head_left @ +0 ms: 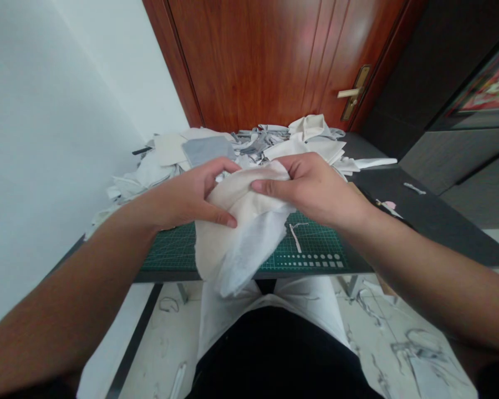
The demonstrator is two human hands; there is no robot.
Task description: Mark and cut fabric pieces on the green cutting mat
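The fingers of the left hand (210,191) and right hand (311,185) grip a soft, creased cream-and-white cloth (233,241) above the flat, gridded green mat (170,249). A thin white strip (295,239) lies on the mat; behind the mat lie crumpled fabric pieces (251,143).

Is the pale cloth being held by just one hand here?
No, the left hand and the right hand both hold the pale cloth, each with its thumb on it.
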